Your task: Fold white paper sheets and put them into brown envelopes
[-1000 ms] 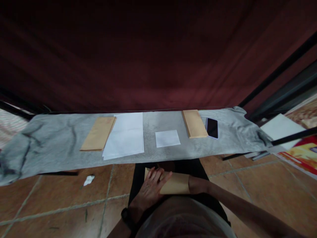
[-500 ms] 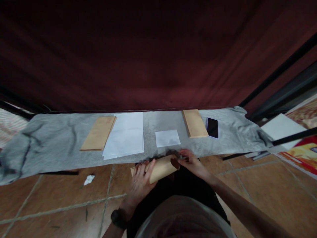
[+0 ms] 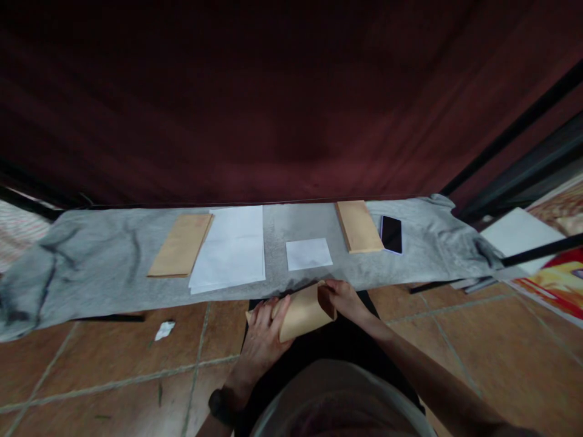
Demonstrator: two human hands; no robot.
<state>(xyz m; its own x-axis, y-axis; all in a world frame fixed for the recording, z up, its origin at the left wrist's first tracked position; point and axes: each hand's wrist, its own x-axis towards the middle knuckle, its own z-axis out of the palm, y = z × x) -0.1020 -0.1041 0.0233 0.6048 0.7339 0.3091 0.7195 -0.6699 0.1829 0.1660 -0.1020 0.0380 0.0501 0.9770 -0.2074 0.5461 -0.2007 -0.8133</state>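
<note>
A brown paper envelope [image 3: 304,317] is held over my lap, its mouth bulging apart on the right side. My left hand [image 3: 266,325] wraps round its left part, fingers over the top. At the mouth, my right hand [image 3: 342,298] grips the upper edge, with some fingertips hidden inside or behind the paper. Just beyond, on the grey cloth, lies a small white sheet [image 3: 310,254]. Larger white sheets [image 3: 232,249] are to its left, partly under a stack of brown envelopes [image 3: 180,246]. Another brown envelope stack [image 3: 359,227] lies to the right.
A phone [image 3: 391,234] rests beside the right stack. The grey cloth [image 3: 109,255] covers a narrow bench in front of a dark red curtain [image 3: 291,109]. Black metal bars [image 3: 523,127] stand at the right. A crumpled white tissue [image 3: 164,330] is on the tiled floor.
My right hand has moved onto the envelope's edge, and the mouth gapes wider. The envelope and my left hand have shifted slightly right.
</note>
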